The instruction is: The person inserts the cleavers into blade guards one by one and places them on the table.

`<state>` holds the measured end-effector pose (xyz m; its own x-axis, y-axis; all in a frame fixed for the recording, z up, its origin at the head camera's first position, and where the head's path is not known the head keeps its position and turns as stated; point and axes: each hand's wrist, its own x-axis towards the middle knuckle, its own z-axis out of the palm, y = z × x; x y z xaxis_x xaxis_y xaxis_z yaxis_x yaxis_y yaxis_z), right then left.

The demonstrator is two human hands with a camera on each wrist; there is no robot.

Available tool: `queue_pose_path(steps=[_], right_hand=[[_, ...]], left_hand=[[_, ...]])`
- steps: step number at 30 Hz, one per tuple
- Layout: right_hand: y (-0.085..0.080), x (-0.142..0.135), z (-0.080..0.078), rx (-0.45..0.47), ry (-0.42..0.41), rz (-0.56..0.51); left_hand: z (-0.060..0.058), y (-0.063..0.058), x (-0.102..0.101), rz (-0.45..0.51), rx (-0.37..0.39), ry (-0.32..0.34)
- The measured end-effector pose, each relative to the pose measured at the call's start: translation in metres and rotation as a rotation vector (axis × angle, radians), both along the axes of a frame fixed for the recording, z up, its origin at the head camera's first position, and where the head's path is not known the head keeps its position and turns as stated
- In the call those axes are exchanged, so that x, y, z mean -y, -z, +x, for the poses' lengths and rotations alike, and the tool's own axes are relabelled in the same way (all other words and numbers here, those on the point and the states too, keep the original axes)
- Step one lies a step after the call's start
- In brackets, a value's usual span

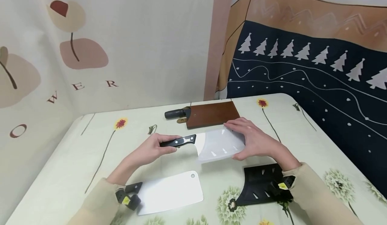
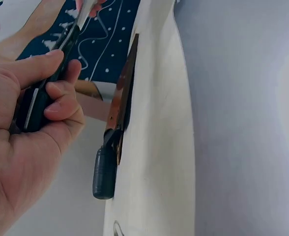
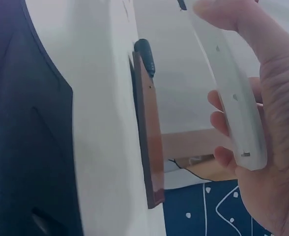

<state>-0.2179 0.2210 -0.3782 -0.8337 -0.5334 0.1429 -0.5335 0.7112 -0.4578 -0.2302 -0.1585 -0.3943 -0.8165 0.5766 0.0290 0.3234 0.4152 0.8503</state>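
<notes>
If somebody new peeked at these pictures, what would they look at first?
Probably the black-handled metal cleaver and its milky see-through cover, which the left hand and right hand hold above the middle of the flower-patterned table. Next, perhaps, the wide, shiny silver cleaver lying nearer the head camera. At the table's far edge, the flat brown leather sheath with a dark handle sticking out may catch the eye too.

Passage lies open along the left side of the bench (image 1: pixel 69 164); the brown-sheathed knife (image 1: pixel 211 114) obstructs behind the held cleaver (image 1: pixel 201 141), the bare cleaver (image 1: pixel 170 193) and black sheath (image 1: pixel 257 183) in front.
</notes>
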Motion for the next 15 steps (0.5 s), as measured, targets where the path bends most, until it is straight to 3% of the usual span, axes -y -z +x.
queue_pose_path(steps=[5,12,15], right_hand=[[0.005,0.002,-0.001,0.003,-0.001,-0.016],[0.015,-0.01,-0.002,-0.003,0.003,-0.005],[0.017,-0.016,-0.005,-0.019,0.003,0.01]], left_hand=[[0.0,0.003,-0.003,-0.007,0.016,-0.036],[-0.003,0.01,-0.016,-0.004,0.012,-0.006],[-0.008,0.012,-0.024,-0.024,-0.014,-0.023]])
